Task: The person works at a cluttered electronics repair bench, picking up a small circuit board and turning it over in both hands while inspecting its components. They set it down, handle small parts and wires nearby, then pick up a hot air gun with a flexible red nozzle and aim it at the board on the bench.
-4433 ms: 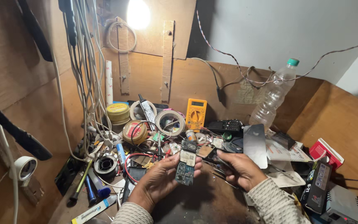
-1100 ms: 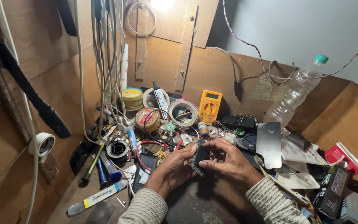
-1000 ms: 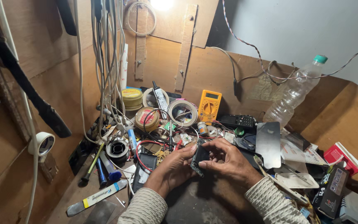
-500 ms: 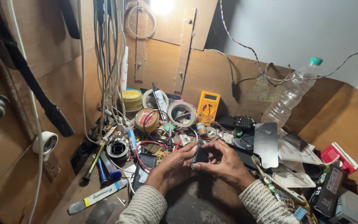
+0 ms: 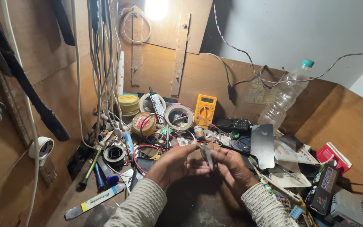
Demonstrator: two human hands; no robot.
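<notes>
From where I watch, both hands have drawn together over the middle of the bench: a few seconds ago the left hand (image 5: 176, 163) held the small circuit board (image 5: 207, 154) flat and face-up on its own, and now the right hand (image 5: 231, 164) has joined it, fingers of both closed on the board. It has been turned edge-on, raised just in front of the yellow meter (image 5: 205, 110) and tape rolls (image 5: 178, 117), so I judge it is under close inspection.

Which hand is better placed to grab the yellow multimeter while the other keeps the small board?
Probably the right hand: the yellow multimeter stands straight beyond it, while the left hand grips the small board from the side.
</notes>
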